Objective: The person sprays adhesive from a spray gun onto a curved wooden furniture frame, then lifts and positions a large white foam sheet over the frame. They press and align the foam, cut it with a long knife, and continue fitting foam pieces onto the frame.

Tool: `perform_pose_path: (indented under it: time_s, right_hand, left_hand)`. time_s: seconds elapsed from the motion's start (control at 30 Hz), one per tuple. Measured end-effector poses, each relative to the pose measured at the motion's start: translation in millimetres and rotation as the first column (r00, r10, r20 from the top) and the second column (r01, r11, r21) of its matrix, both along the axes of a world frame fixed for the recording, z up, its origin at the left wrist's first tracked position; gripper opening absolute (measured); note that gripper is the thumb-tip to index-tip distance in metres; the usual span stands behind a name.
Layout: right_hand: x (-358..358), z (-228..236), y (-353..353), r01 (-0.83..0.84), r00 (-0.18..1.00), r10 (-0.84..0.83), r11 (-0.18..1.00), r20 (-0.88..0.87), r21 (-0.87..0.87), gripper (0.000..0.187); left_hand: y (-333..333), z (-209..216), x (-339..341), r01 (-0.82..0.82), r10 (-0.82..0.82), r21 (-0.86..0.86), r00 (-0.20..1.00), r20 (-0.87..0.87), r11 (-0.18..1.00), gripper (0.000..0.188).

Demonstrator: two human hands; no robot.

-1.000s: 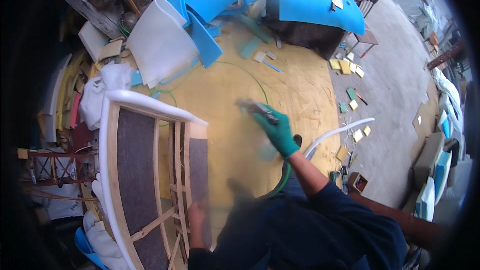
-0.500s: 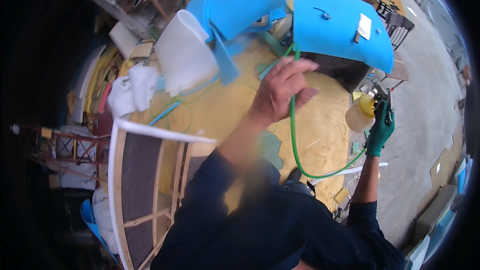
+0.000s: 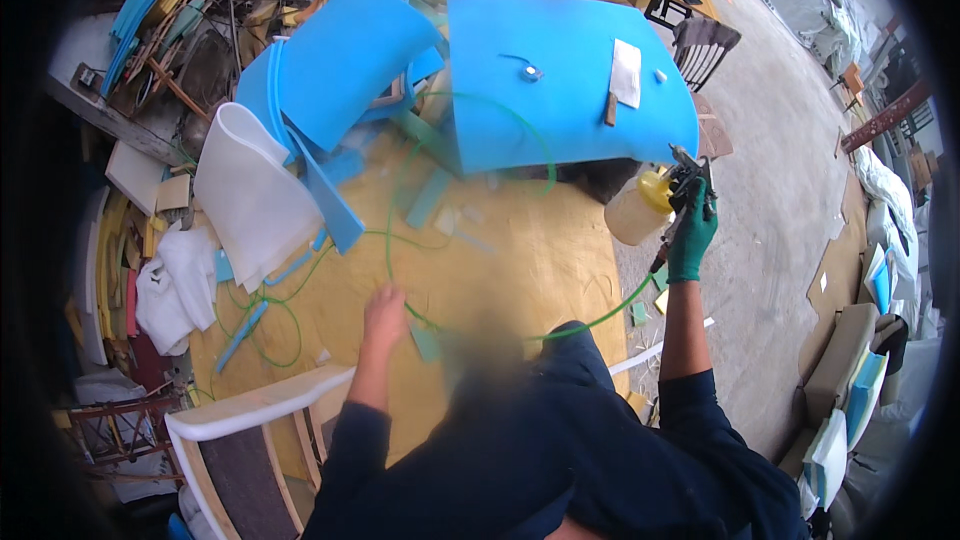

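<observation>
My right hand [image 3: 692, 240], in a green glove, grips a dark metal spray gun [image 3: 690, 170]. A pale cup with a yellow lid [image 3: 634, 215] hangs tilted from the gun. A green air hose [image 3: 625, 302] runs from under the gun, across in front of my body, toward my left hand. Bare and slightly blurred, my left hand [image 3: 384, 318] is closed at the hose, low over the tan work surface [image 3: 540, 260]. Beyond the hand, the hose loops up and away toward the blue foam.
A large blue foam sheet [image 3: 560, 125] carries a cleaver [image 3: 626, 75] and a small round tape measure [image 3: 532, 73]. White foam [image 3: 250, 195] and blue offcuts lie at left. A padded wooden frame [image 3: 260, 402] stands near left. A dark chair [image 3: 703, 48] is at far right.
My left hand has moved left and nearer to me, drawing the green hose along. The view has shifted, so the sheets appear farther left. The spray gun stays in my right hand.
</observation>
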State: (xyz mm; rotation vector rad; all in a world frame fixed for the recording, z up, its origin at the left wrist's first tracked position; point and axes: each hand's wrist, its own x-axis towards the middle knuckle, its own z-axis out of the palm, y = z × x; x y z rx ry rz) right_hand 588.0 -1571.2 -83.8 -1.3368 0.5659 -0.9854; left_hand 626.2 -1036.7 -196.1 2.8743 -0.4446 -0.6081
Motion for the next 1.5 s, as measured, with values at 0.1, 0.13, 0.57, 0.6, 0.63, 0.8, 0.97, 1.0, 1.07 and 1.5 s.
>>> perform_pose_path:
  time_s: [0.1,0.13,0.57,0.6,0.63,0.8,0.97,1.0,1.07,1.5]
  right_hand:
    - [57,-17,-15,-0.109,0.992,0.110,0.994,0.055,-0.025,0.037]
    - [81,-25,-24,-0.139,0.989,0.140,0.990,0.049,-0.031,0.042]
    - [445,-94,-141,-0.313,0.948,0.316,0.927,-0.018,-0.209,0.037]
    - [460,-97,-147,-0.291,0.956,0.294,0.935,-0.016,-0.203,0.041]
    - [470,-103,-148,-0.302,0.953,0.300,0.940,-0.037,-0.159,0.043]
    - [463,-140,-151,-0.342,0.933,0.319,0.930,-0.168,-0.131,0.040]
    - [444,-152,-165,-0.294,0.919,0.264,0.954,-0.292,-0.065,0.033]
    - [444,-153,-168,-0.297,0.919,0.263,0.952,-0.293,-0.079,0.033]
    - [445,-157,-173,-0.336,0.905,0.313,0.941,-0.288,-0.034,0.029]
    - [369,-107,10,-0.411,0.897,0.283,0.817,-0.339,-0.405,0.047]
  left_hand:
    - [23,-30,-46,-0.113,0.151,0.130,0.928,-0.341,0.985,0.065]
    - [24,-37,-58,-0.188,0.219,0.116,0.887,-0.405,0.975,0.063]
    - [-94,12,-181,-0.844,0.762,-0.193,0.535,-0.364,0.500,0.046]
    - [-109,21,-181,-0.866,0.770,-0.170,0.497,-0.399,0.471,0.045]
    - [-122,29,-182,-0.885,0.777,-0.142,0.460,-0.430,0.444,0.045]
    - [-166,47,-181,-0.884,0.775,-0.116,0.455,-0.438,0.454,0.043]
    - [-171,1,-193,-0.855,0.768,-0.220,0.519,-0.375,0.470,0.040]
    - [-168,-13,-194,-0.842,0.758,-0.234,0.539,-0.368,0.486,0.040]
    - [-158,-39,-193,-0.821,0.753,-0.252,0.571,-0.327,0.513,0.039]
    - [104,-63,-86,-0.832,0.826,-0.453,0.479,-0.297,0.320,0.028]
